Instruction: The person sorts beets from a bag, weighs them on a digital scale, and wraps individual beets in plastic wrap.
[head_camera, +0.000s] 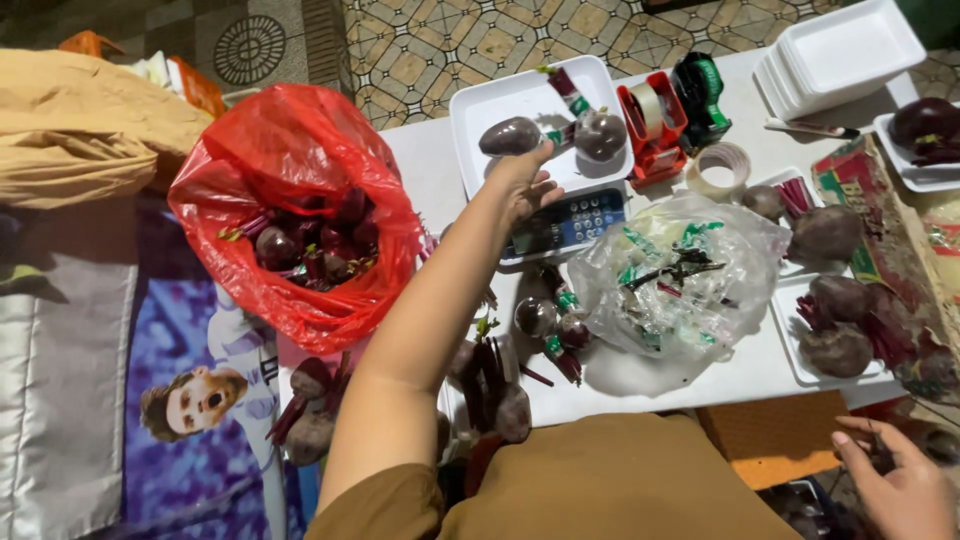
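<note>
From the head camera, looking down, the left hand (525, 185) stretches forward across the white desk (430, 165), its fingers loose and open, holding nothing, the fingertips at the near edge of a white foam tray (480, 105). On that tray lie two dark beetroots: one beetroot (509, 136) sits just beyond the fingertips, apart from them by a small gap, and a second beetroot (600, 135) with a green-banded stalk lies to its right. Under the palm, and partly hidden by it, is a small scale (575, 222) with a blue keypad. The right hand (900, 480) is low in the bottom right corner, off the desk, fingers spread and relaxed, gripping nothing. Left of the reaching arm, a red plastic bag (290, 160) stands open, filled with more beetroots and their stalks. Several loose beetroots (500, 395) lie at the near desk edge beside the forearm, and a few more rest below the bag. Right of the scale is a crumpled clear plastic bag (690, 275) with green and dark scraps inside. Behind it stand a red tape dispenser (652, 130), a green tape dispenser (702, 95) and a loose roll of tape (722, 168). A stack of empty white trays (835, 55) sits at the far right corner, and further trays at the right carry packed beetroots (838, 320).
</note>
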